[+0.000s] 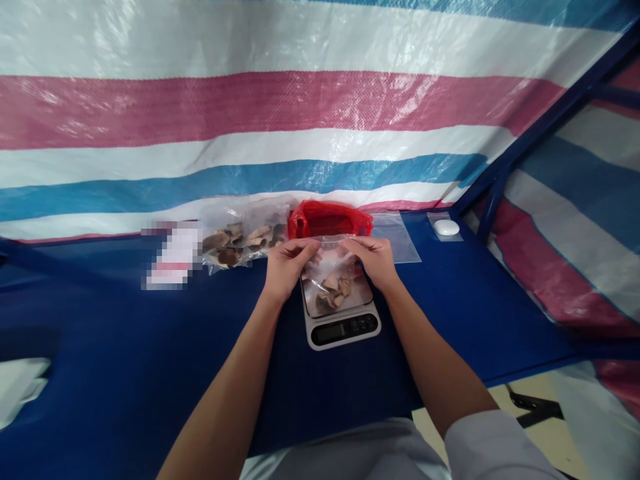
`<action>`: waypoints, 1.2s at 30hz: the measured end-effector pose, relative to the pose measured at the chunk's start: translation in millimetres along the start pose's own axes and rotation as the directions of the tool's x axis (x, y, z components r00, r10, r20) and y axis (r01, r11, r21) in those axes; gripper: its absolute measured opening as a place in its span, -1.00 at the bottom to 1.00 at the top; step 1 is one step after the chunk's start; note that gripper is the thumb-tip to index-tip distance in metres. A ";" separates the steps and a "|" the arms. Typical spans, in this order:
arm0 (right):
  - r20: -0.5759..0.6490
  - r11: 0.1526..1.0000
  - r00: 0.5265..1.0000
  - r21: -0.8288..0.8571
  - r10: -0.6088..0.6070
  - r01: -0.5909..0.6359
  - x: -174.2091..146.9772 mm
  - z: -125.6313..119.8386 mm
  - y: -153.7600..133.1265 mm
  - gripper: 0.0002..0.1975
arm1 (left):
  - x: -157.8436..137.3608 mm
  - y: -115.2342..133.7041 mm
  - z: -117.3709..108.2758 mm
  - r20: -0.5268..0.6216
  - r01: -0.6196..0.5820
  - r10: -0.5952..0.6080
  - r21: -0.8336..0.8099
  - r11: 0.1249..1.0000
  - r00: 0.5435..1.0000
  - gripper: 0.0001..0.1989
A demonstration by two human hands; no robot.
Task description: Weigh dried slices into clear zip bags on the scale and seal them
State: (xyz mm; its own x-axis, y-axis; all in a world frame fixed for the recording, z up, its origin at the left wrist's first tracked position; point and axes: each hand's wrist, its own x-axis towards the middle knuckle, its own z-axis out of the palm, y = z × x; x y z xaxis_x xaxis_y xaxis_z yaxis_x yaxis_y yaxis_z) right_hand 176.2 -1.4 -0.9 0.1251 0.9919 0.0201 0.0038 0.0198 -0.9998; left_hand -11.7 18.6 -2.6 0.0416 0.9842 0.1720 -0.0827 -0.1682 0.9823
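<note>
A clear plastic bag [327, 273] with several brown dried slices [334, 293] in its lower part lies over the plate of a white digital kitchen scale [345, 337]. My left hand [290, 265] pinches the bag's top edge at its left end. At the right end of that same edge, my right hand [373, 260] is closed on it with thumb and fingers. The scale's dark display shows no figures I can read. Just behind my hands sits an open red plastic bag [330, 219], its inside mostly hidden.
Left of the red bag lie filled clear bags of dried slices [235, 243], beside a blurred-out packet [175, 257]. A flat clear bag [397, 239] and a white oval object [447, 228] are to the right. A striped tarp [250, 107] rises behind the blue table [200, 373].
</note>
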 end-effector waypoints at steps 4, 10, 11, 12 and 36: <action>0.013 1.000 1.000 0.012 0.028 -0.028 -0.3 0.9 -0.5 -0.64 | -0.3 0.1 0.8 0.000 -0.008 0.008 0.002 1.000 1.000 -0.75; 0.056 0.994 0.994 0.054 0.090 -0.093 0.3 -0.6 -3.8 -0.60 | 0.2 -1.7 -0.4 -0.004 -0.023 0.023 -0.011 1.000 1.000 -0.76; 0.049 0.994 0.994 0.054 0.094 -0.097 0.4 -0.7 -4.1 -0.59 | 0.4 -2.2 -0.6 -0.004 -0.023 0.023 -0.016 1.000 1.000 -0.76; 0.039 0.994 0.995 0.054 0.093 -0.095 0.5 -0.8 -4.3 -0.59 | 0.5 -2.6 -0.8 -0.005 -0.022 0.022 -0.022 1.000 1.000 -0.76; 0.034 0.995 0.997 0.074 -0.075 0.073 4.4 -1.8 3.3 -0.70 | -6.1 1.3 6.6 -0.038 -0.034 0.035 0.025 0.999 0.999 -0.71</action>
State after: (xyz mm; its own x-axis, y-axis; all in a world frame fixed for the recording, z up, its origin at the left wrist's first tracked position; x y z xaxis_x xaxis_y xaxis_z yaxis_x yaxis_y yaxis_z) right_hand 178.5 2.8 -4.1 0.0909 0.9913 0.0954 -0.0605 0.1011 -0.9930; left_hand -5.5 12.0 -1.8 0.0011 0.9790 0.2036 -0.0592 -0.2032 0.9773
